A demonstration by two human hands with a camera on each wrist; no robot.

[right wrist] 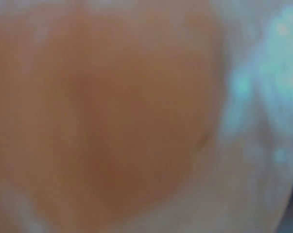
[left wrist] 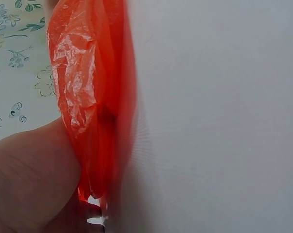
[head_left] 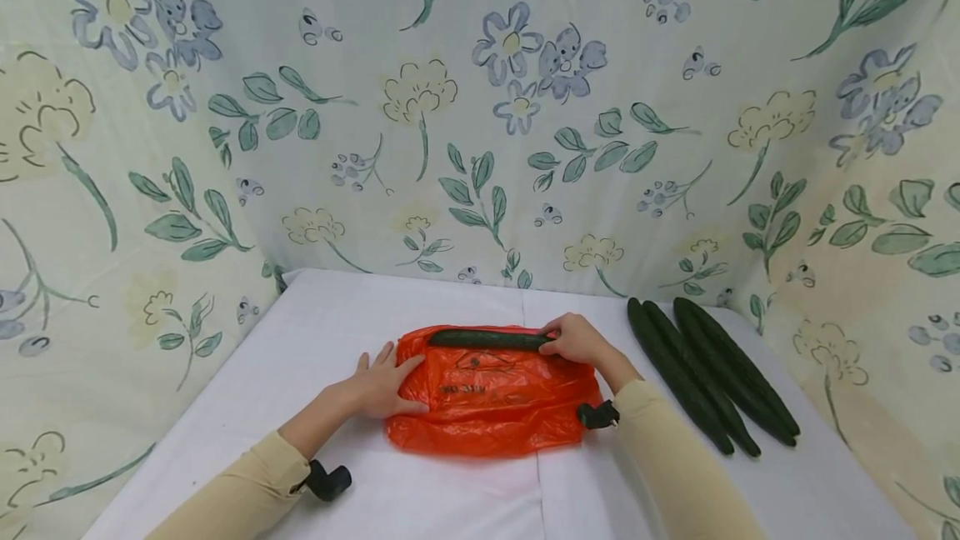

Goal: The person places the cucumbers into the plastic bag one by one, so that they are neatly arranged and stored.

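Note:
A red plastic bag (head_left: 495,419) lies flat on the white-covered table. One dark green cucumber (head_left: 487,340) lies along the bag's far edge, with red plastic around it. My right hand (head_left: 577,340) grips the right end of that cucumber, fingers curled over it. At the bag's left end, my left hand (head_left: 382,386) rests with its fingers spread and the thumb apart, touching the plastic. The left wrist view has the crinkled bag (left wrist: 83,82) close up beside part of my left hand (left wrist: 34,174). The right wrist view is too blurred to make out detail.
Several more cucumbers (head_left: 682,373) lie side by side on the right of the table, pointing away from me. The white tablecloth (head_left: 330,315) has a crease down its middle. A floral curtain (head_left: 480,148) hangs behind the table and along both sides.

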